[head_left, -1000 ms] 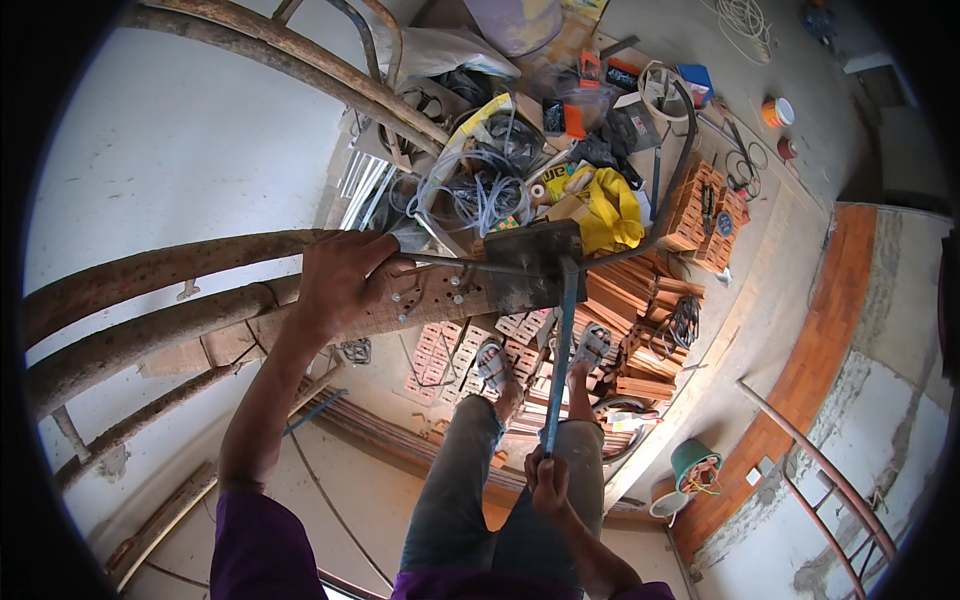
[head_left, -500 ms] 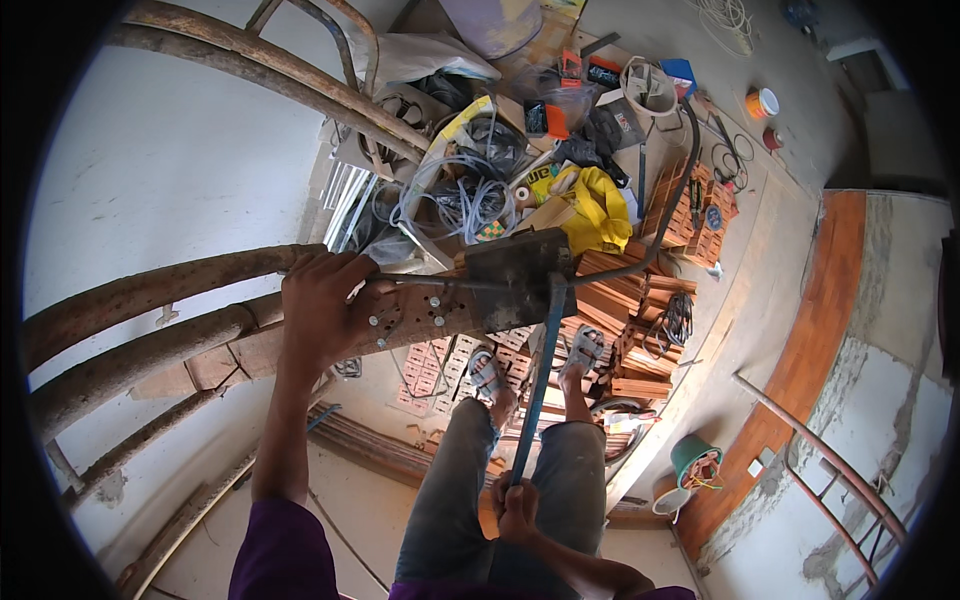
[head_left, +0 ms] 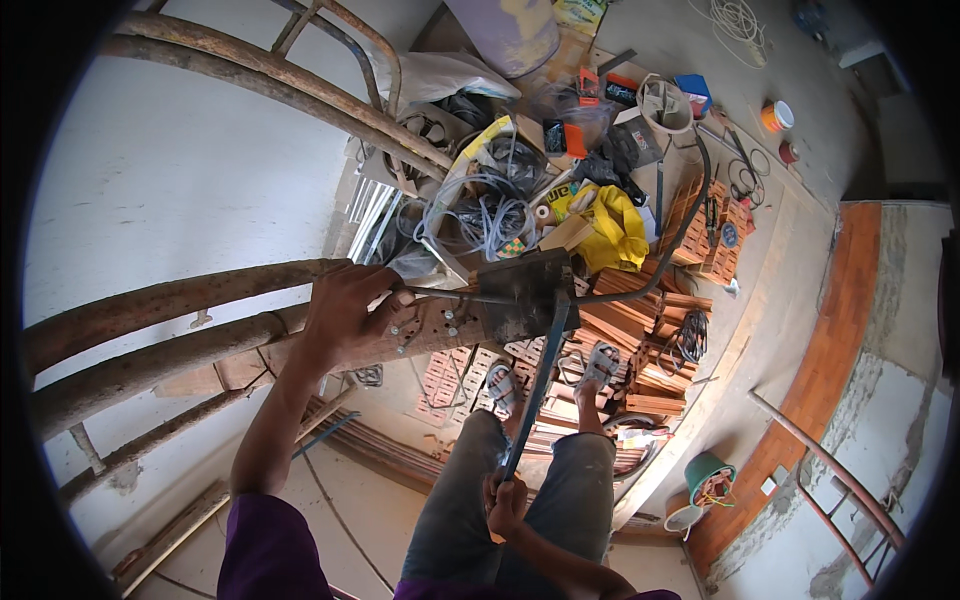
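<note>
My left hand [head_left: 350,305] is closed over a thin dark metal rod [head_left: 452,294], beside the end of a rusty pipe rail. The rod lies along a wooden plank [head_left: 425,335] with several bolts or pins in it, and crosses a dark metal plate [head_left: 500,300] at the plank's end. Past the plate, the rod curves up to the far right. My right hand [head_left: 506,505], low in front of my legs, is wrapped round the lower end of a long blue metal bar [head_left: 537,400]. The bar's upper end meets the rod at the plate's right edge; how they join is hard to see.
Rusty scaffold pipes [head_left: 180,285] run along the left wall. Below the plank, perforated bricks [head_left: 655,310] lie around my feet. Farther off are a yellow bag [head_left: 612,230], coiled clear hose [head_left: 485,220] and a bucket [head_left: 665,103]. A green bucket [head_left: 710,470] stands at right.
The view has shifted, so the scene sits a little lower and farther right. My right hand has drawn the blue bar's lower end slightly left. My left hand stays at the rod.
</note>
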A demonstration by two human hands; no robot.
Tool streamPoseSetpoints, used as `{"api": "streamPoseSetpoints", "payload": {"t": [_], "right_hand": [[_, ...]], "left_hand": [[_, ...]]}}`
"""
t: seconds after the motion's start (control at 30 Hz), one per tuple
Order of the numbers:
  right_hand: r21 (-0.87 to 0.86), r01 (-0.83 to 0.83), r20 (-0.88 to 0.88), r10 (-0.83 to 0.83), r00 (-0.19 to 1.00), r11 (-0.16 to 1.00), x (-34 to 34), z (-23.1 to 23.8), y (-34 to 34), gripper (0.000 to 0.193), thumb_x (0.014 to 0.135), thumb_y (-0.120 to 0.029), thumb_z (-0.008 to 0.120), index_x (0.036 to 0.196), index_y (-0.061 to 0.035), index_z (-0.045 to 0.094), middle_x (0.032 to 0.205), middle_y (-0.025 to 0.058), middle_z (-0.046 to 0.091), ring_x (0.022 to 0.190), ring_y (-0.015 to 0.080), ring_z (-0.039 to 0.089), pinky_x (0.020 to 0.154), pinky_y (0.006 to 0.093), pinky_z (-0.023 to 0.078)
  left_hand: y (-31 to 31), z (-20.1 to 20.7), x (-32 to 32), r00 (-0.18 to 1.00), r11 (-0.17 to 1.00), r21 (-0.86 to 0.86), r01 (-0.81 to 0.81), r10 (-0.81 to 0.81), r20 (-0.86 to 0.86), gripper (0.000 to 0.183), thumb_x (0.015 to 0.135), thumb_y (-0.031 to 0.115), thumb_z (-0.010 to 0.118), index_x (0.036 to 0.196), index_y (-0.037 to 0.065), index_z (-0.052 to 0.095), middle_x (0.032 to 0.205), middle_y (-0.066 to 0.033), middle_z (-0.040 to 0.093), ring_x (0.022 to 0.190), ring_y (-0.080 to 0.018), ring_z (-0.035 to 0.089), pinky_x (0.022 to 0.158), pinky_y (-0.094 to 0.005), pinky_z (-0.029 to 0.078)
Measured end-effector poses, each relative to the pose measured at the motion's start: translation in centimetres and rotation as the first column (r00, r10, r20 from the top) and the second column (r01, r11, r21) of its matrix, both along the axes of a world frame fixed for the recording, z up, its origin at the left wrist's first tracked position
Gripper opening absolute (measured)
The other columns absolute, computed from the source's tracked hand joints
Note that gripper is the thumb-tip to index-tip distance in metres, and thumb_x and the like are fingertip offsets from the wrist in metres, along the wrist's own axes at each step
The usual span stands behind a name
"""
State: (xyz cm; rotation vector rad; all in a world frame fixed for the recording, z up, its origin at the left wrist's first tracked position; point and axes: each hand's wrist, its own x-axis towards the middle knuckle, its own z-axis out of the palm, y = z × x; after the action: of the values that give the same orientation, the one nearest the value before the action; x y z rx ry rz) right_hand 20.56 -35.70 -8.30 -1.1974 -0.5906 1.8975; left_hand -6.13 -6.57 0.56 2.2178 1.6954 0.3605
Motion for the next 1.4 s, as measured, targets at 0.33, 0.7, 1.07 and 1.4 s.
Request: {"api": "streamPoseSetpoints", "payload": {"t": [0.33, 0.7, 1.07, 1.4], "right_hand": [[-0.012, -0.293, 0.281, 0.284, 0.917, 0.956, 8.5, 3.9, 5.4, 0.062, 0.099, -0.059, 0.033, 0.072, -0.0050, 0.047, 0.050, -0.0017, 0.040, 0.041, 0.0077, 0.037, 0.040, 0.0258, 0.025], [0.027, -0.041, 0.075, 0.039, 0.996, 0.999, 2.3, 2.0, 3.3, 0.053, 0.100, -0.054, 0.038, 0.075, -0.0081, 0.041, 0.054, -0.0024, 0.034, 0.044, 0.0049, 0.030, 0.042, 0.0244, 0.020], [0.011, -0.262, 0.406, 0.235, 0.883, 0.965, 9.0, 2.9, 4.6, 0.052, 0.101, -0.044, 0.037, 0.070, -0.0038, 0.047, 0.053, -0.0011, 0.040, 0.048, 0.0083, 0.038, 0.045, 0.0294, 0.028], [-0.012, -0.237, 0.293, 0.230, 0.928, 0.971, 8.2, 2.9, 4.6, 0.054, 0.101, -0.047, 0.037, 0.066, -0.0056, 0.044, 0.054, -0.0008, 0.042, 0.047, 0.0090, 0.040, 0.044, 0.0288, 0.030]], "left_hand": [[0.2, 1.0, -1.7, 0.997, 0.998, -0.029, 0.048, -0.049, -0.051, 0.017, 0.079, 0.023, 0.072, 0.077, 0.008, 0.063, 0.071, -0.0064, 0.061, 0.065, -0.0272, 0.061, 0.056, -0.0386, 0.045], [-0.1, 1.1, -0.9, 1.000, 0.999, -0.043, 0.002, -0.003, -0.030, 0.015, 0.083, 0.023, 0.070, 0.082, 0.010, 0.064, 0.070, -0.0066, 0.064, 0.064, -0.0279, 0.062, 0.058, -0.0404, 0.046], [0.2, 0.4, -0.8, 0.999, 0.997, -0.070, 0.037, -0.035, 0.026, 0.008, 0.080, 0.013, 0.070, 0.080, 0.006, 0.065, 0.072, -0.0078, 0.064, 0.066, -0.0282, 0.063, 0.058, -0.0383, 0.046], [0.2, 0.5, -1.0, 0.999, 0.998, -0.056, 0.028, -0.027, 0.020, 0.010, 0.081, 0.014, 0.070, 0.080, 0.007, 0.064, 0.069, -0.0081, 0.064, 0.062, -0.0283, 0.062, 0.055, -0.0395, 0.045]]}}
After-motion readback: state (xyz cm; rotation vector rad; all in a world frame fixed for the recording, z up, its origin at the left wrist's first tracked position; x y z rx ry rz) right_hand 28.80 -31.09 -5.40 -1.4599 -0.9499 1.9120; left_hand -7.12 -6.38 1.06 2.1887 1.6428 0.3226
